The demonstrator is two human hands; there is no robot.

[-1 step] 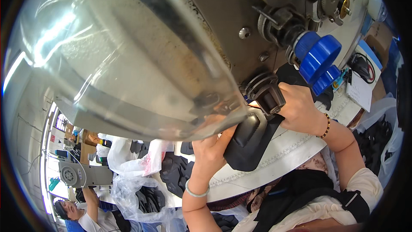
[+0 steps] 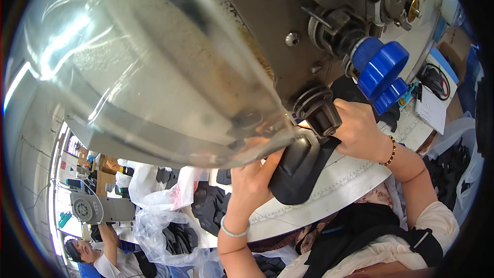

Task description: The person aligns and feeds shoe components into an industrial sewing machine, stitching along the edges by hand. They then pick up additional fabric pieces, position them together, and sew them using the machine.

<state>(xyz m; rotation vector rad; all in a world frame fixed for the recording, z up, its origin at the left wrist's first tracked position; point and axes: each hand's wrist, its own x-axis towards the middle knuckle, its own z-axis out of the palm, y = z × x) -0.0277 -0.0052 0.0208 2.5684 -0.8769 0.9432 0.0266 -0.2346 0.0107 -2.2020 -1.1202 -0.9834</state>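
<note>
A black moulded piece (image 2: 292, 172) with a raised ridge lies on the white table at the machine's working end, under a dark metal fitting (image 2: 320, 113). My left hand (image 2: 249, 183) grips its left edge. The left thumb runs along the piece; the other fingers are blurred behind a clear plastic cover (image 2: 170, 87). My right hand (image 2: 357, 129) is closed beside the metal fitting, and the piece's right corner runs into its curled fingers. Their tips are hidden.
The machine head (image 2: 272, 20) fills the upper middle, with blue knobs (image 2: 383, 69) jutting right. Black pieces (image 2: 210, 206) and plastic bags (image 2: 159, 226) lie left. Another bag (image 2: 465, 149), a notepad (image 2: 431, 108) and a cable (image 2: 435, 80) are right. A person (image 2: 110, 257) works at far left.
The near end of the black piece has turned very slightly. Both my hands stay almost in place.
</note>
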